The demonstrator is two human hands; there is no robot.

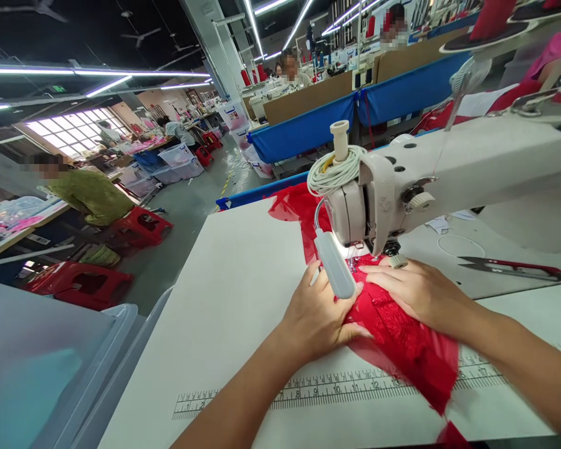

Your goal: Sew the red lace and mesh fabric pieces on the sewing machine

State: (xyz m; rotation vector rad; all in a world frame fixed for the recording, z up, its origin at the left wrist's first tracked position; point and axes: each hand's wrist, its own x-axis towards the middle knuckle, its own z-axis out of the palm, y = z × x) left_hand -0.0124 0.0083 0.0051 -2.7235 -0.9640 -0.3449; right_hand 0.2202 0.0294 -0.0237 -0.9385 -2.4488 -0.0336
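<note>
Red sheer lace fabric (397, 324) runs under the needle of a white sewing machine (472, 174) and hangs over the table's front edge. My left hand (320, 308) lies on its left side, fingers spread around the small grey lamp (335, 265), which hides part of them. On the fabric's right side my right hand (414, 287) rests flat, fingertips close to the presser foot (353, 263). More of the red cloth spreads out behind the machine head.
Thread snips (514, 268) lie on the machine bed at right. A printed ruler (336, 388) crosses the white table (224, 299). Plastic bins (51, 368) stand at left, near red stools (81, 284). Other people sit at work in the background.
</note>
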